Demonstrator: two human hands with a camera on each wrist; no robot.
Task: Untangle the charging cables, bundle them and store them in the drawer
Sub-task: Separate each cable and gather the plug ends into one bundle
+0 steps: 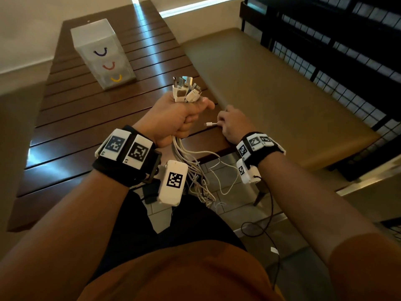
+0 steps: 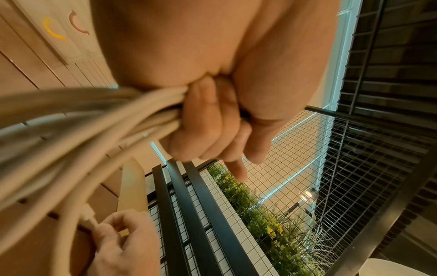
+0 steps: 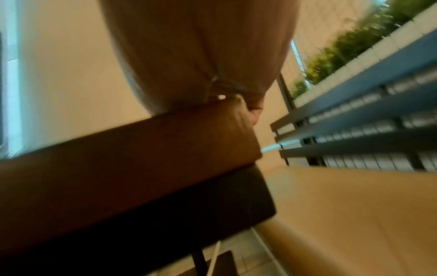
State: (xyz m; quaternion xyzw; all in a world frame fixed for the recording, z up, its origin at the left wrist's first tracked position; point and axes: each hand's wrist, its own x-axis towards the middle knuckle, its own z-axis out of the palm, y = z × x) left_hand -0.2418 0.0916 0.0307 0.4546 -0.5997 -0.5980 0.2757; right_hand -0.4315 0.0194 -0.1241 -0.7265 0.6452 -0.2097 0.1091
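My left hand (image 1: pixel 180 118) is raised over the dark slatted table (image 1: pixel 86 118) and grips a bunch of white charging cables (image 1: pixel 184 90), plugs sticking up out of the fist. Their cords (image 1: pixel 195 170) hang tangled below the fist, off the table's near edge. In the left wrist view the fingers (image 2: pixel 203 119) are curled round the cords (image 2: pixel 94 119). My right hand (image 1: pixel 232 124) sits at the table's near right corner and pinches the end of one white cable, its small plug (image 1: pixel 210 124) pointing left. A translucent drawer unit (image 1: pixel 102 55) with purple, red and yellow handles stands far left, all drawers shut.
A tan padded bench (image 1: pixel 282 94) runs along the table's right side. Behind it stands a black wire-mesh railing (image 1: pixel 347 51). Tiled floor (image 1: pixel 227 205) shows below the table edge, with a thin black wire (image 1: pixel 269 213) hanging from my right wrist.
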